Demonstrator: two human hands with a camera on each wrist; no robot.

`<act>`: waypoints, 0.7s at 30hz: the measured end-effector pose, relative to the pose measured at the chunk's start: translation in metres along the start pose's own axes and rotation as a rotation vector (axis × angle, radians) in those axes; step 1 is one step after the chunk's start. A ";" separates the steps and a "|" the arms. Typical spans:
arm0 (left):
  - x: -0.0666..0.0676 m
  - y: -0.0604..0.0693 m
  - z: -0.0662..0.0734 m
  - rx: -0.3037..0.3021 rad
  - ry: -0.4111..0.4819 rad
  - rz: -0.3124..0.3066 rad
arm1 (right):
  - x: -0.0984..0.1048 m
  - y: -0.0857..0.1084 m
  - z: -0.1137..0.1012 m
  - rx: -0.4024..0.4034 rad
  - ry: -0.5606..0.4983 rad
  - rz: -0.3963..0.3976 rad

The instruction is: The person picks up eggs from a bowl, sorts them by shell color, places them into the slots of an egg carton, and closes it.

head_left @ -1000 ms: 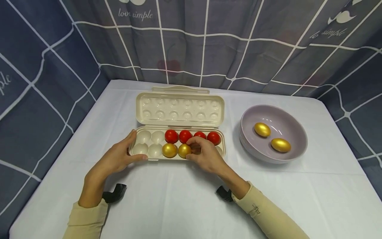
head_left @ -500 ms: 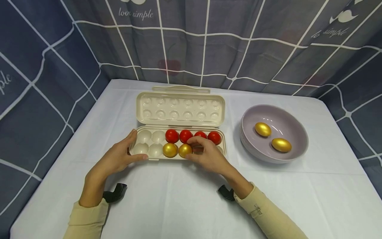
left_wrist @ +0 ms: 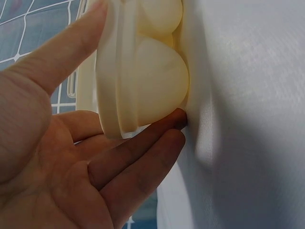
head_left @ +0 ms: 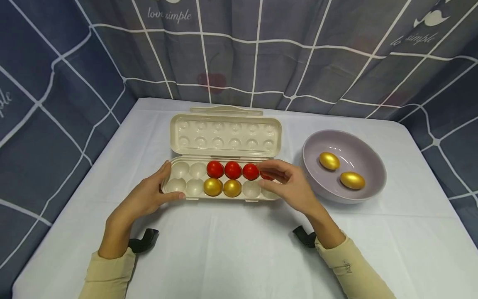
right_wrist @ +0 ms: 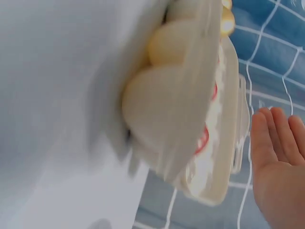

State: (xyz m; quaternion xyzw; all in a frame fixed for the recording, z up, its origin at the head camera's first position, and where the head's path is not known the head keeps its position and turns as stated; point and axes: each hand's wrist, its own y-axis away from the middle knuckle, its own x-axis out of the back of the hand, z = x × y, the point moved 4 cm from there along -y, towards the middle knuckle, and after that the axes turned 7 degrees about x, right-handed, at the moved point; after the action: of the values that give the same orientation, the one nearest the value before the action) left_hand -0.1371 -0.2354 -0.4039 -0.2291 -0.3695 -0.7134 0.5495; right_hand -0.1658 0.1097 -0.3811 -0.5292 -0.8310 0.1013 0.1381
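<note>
On the table stands an open cream plastic egg box (head_left: 194,188), its lid (head_left: 225,133) folded back. Several red eggs (head_left: 233,170) fill cups of its back row; two gold eggs (head_left: 222,187) sit in the front row. My left hand (head_left: 146,196) holds the box's left end, thumb along the front edge; its fingers wrap the end in the left wrist view, beside the cups' underside (left_wrist: 159,81). Over the right end is my right hand (head_left: 293,187), holding nothing and partly hiding the rightmost red egg (head_left: 267,174). Its fingers (right_wrist: 281,138) look straight in the right wrist view.
A mauve bowl (head_left: 360,153) stands right of the egg box, with two gold eggs (head_left: 352,180) lying inside. White cloth (head_left: 224,249) covers the table. Dark checked curtains (head_left: 239,62) hang behind and at both sides. A black strap (head_left: 145,241) shows at each wrist.
My right hand has let go of the second gold egg, which stays in its front cup, and has moved right toward the bowl. The left hand keeps its place.
</note>
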 end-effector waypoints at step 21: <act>-0.001 0.001 0.001 0.011 0.028 -0.001 | 0.100 0.044 -0.020 0.023 -0.024 0.241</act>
State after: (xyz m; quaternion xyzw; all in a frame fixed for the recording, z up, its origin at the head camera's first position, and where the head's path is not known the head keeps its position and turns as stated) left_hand -0.1362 -0.2341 -0.4037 -0.2159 -0.3658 -0.7146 0.5557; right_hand -0.1618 0.2196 -0.3635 -0.6225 -0.7617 0.1328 0.1211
